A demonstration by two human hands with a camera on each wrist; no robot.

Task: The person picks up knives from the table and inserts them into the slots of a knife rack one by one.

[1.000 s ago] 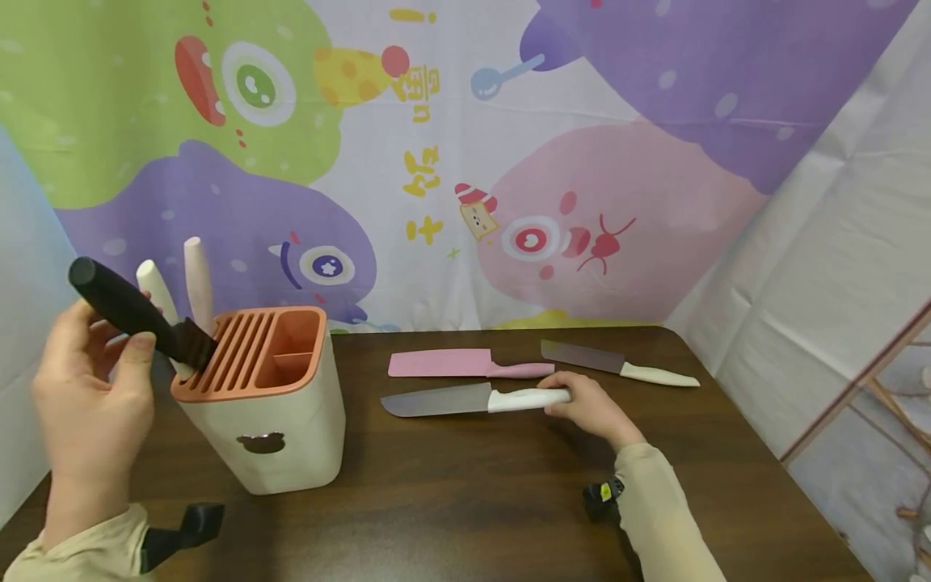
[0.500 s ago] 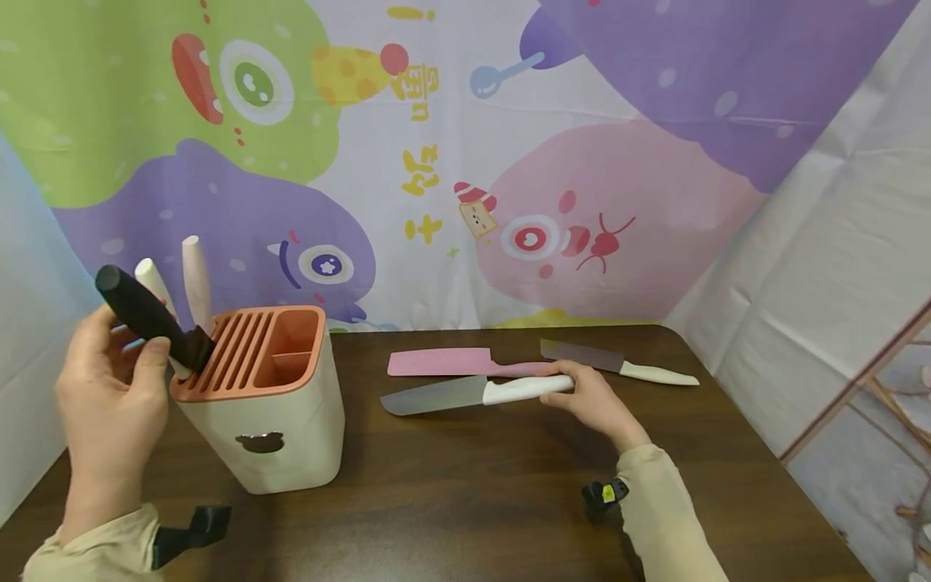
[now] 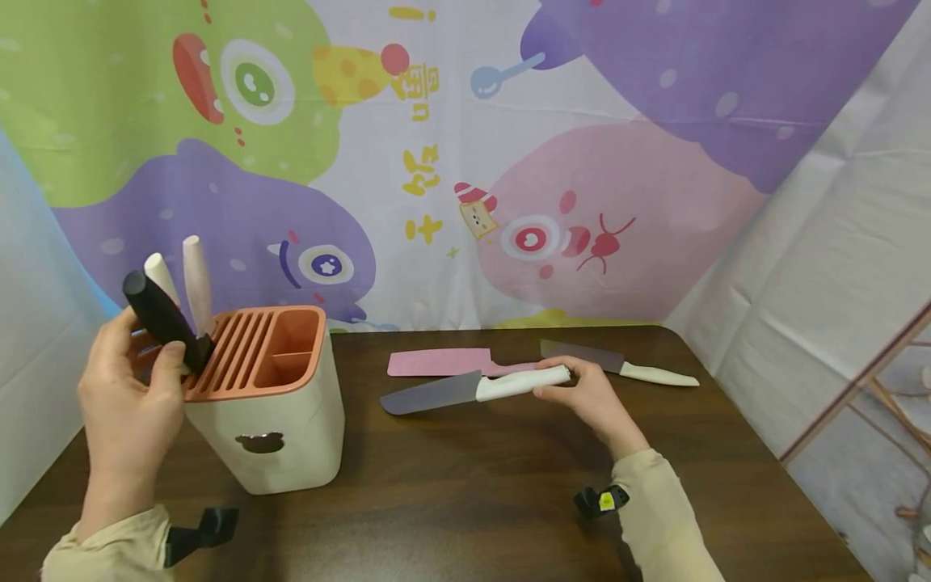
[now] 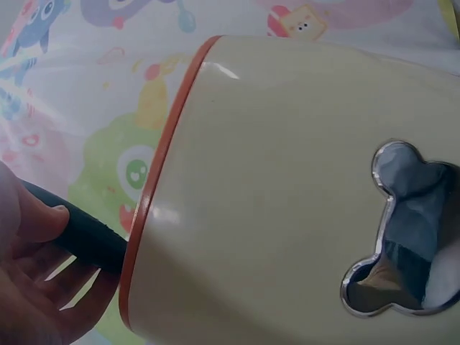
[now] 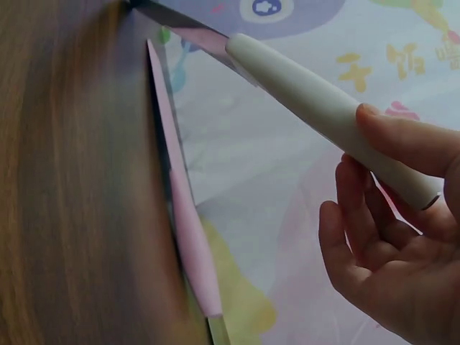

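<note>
Holder and knives on brown table

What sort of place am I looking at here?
Probably a makeshift tabletop setup, not a working kitchen: a dark brown wood-grained table, a white cartoon-printed fabric backdrop behind it, and a boxy cream knife holder with an orange slotted top.
</note>
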